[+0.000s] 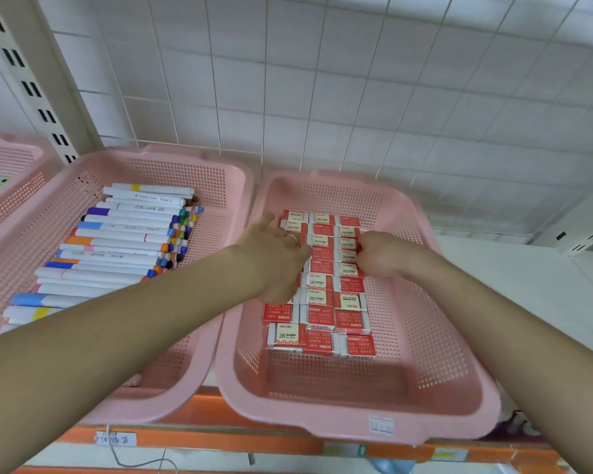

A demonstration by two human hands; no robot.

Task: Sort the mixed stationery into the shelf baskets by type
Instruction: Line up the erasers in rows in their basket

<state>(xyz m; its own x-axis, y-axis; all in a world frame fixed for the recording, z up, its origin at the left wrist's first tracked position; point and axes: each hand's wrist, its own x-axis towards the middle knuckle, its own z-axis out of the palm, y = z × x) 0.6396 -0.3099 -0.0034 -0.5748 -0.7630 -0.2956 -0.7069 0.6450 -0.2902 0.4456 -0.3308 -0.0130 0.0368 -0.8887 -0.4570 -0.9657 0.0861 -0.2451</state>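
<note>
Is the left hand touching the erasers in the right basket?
Touching. The head view shows the left hand lying on the left column of erasers, covering several.

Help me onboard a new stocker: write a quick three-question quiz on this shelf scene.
1. True or false: the left hand and right hand both reach into the eraser basket.
2. What fills the middle basket? A) markers B) rulers C) scissors
3. Which hand wears a ring?
Key: 1 true; 2 A; 3 left.
</note>
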